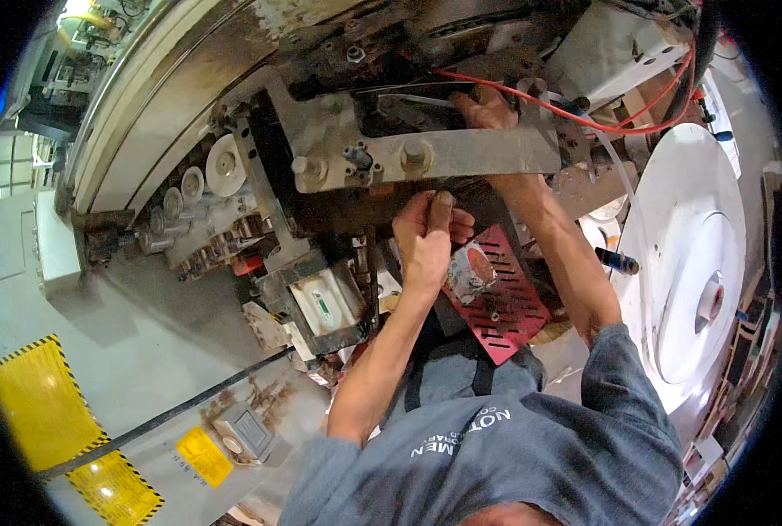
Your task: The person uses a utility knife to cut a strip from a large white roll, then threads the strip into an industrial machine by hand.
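Observation:
A grey metal bracket (pixel 487 154) with large bolts spans the machine in front of me. Below it, my left hand (pixel 428 230) is closed, thumb pressed against the bent fingers; whatever may be pinched there is too small to make out. My right hand (pixel 486 109) reaches up behind the bracket, which covers its wrist. Its fingers are curled at the end of a thin pale strip (pixel 417 99), and their tips are hidden. A red cable (pixel 531 100) runs just above that hand. Under my left hand lies a red slotted plate (pixel 507 302), tilted.
A large white disc-shaped reel (pixel 693 263) stands at the right, beside my right forearm. White rollers (pixel 225 165) line the machine at the left. A translucent tube (pixel 629 180) hangs near the reel. Yellow labels (pixel 45 403) are on the grey panel at lower left.

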Demonstrator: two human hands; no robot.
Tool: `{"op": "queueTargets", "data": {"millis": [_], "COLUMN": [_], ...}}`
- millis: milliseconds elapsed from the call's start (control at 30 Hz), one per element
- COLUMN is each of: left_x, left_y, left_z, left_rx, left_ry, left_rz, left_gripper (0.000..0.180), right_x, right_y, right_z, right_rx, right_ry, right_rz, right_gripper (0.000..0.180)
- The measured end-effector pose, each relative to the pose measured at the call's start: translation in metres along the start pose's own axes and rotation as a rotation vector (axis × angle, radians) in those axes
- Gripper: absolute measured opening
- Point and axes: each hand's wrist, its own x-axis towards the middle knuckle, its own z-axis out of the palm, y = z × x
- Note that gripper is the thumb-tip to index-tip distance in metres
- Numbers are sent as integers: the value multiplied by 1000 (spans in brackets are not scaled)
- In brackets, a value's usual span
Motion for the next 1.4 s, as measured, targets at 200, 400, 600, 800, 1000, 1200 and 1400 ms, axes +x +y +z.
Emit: {"op": "queueTargets", "data": {"millis": [200,400,600,800,1000,1200,1400], "left_x": [-4,-3,-2,-3,-4,-3,-4], "left_y": [-5,-9,-8,-12,-7,-10,-12], "left_z": [9,27,32,31,33,31,30], "left_rx": [-29,19,26,-14,20,-33,-66], "left_ry": [48,55,83,88,98,88,66], "left_rz": [-4,60,82,73,81,64,50], "left_gripper": [29,30,30,30,31,32,30], "right_x": [8,27,28,18,14,22,15], "right_y": [-19,-15,-4,5,10,-14,-18], "right_z": [-12,10,38,47,27,18,17], "right_rx": [264,224,379,423,369,293,310], "right_ry": [-161,2,37,45,-14,47,69], "right_rz": [140,-108,-183,-185,-141,-29,-60], "right_gripper": [41,41,40,40,39,39,49]}}
